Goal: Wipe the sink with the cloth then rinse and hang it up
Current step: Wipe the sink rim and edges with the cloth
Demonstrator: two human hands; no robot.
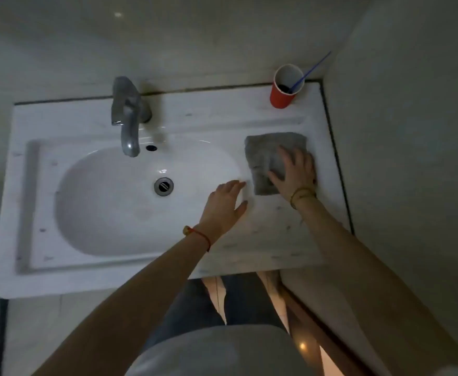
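From the head view, the right hand (293, 173) lies flat with fingers spread on the grey cloth (270, 156), pressing it onto the sink (59, 126) ledge. Just left of it, the left hand (226, 206) rests open on the basin edge. A red cup (282, 97) stands beyond the right hand.

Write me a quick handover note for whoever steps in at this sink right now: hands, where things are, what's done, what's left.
Right hand: fingers spread flat, pressing the grey cloth on the ledge to the right of the basin.
Left hand: open, resting on the sink rim at the basin's right edge, holding nothing.
Tap: no water visible. A red cup with a blue stick stands at the back right corner.
Done: how much has been wiped cannot be told.
Left: wipe the basin, rinse the cloth, hang it up.
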